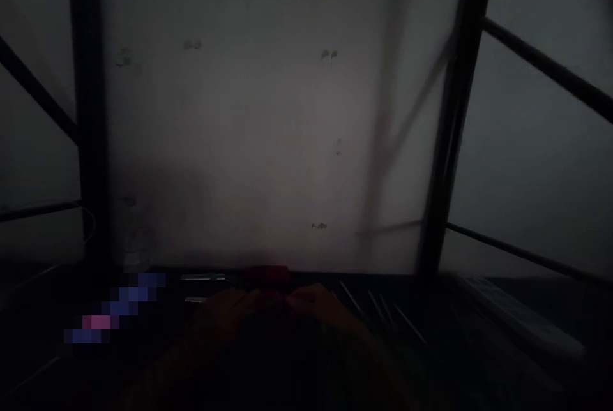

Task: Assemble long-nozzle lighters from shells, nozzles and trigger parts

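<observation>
The picture is very dark, so little detail shows. My left hand and my right hand are close together at the bottom middle, just above the dark tabletop. Both have their fingers bent inward on a small dark reddish thing between them, whose kind I cannot make out. Right behind the hands lies a red object, its lower part hidden. Beside my left hand are a slim shiny metal tool and another short shiny piece.
Several thin metal rods lie right of my right hand. A clear bottle stands back left, near a blurred-out bluish patch. A long pale tray-like object lies far right. Dark frame posts and a pale wall bound the table.
</observation>
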Motion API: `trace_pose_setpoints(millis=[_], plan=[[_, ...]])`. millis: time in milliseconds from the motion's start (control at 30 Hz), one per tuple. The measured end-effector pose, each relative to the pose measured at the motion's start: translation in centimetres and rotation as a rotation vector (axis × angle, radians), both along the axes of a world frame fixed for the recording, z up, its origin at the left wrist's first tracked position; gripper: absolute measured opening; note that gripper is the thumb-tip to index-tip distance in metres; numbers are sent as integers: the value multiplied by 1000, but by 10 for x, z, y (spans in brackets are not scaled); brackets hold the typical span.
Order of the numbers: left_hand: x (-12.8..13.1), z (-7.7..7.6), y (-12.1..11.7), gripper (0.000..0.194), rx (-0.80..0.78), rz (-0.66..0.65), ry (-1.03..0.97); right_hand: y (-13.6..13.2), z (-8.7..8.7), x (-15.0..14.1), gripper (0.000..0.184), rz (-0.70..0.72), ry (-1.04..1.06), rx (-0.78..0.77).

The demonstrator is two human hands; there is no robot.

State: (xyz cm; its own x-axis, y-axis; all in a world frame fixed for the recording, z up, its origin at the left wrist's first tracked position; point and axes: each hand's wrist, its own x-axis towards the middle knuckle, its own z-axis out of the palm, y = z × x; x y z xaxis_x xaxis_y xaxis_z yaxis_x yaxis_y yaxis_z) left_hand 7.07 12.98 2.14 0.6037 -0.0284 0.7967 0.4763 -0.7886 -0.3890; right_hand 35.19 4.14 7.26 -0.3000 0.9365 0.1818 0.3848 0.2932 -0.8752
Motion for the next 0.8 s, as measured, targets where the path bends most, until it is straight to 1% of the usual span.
trace_pose_setpoints(millis=[133, 200, 300, 400, 633, 700, 733, 800], plan=[[21, 6, 9, 28, 0, -61, -8, 4, 1, 16, 48, -53, 30, -4], [27, 6, 7, 30, -25, -75, -21, 4, 1, 20, 47, -75, 37, -24], [28, 2, 0, 33, -92, -83, -27, 5, -3, 19, 47, -103, 49, -43], [26, -3, -3, 31, -160, -74, -68, 8, -7, 15, 58, -120, 75, -54], [29, -5, -8, 36, -293, -34, -176, 24, -15, 12, 102, -165, 210, -79], [29, -6, -8, 37, -311, -33, -205, 26, -15, 10, 107, -160, 239, -91], [29, -7, -8, 37, -318, -34, -218, 26, -14, 9, 106, -157, 252, -95], [28, -8, -6, 37, -331, -36, -239, 23, -13, 6, 99, -158, 274, -93]])
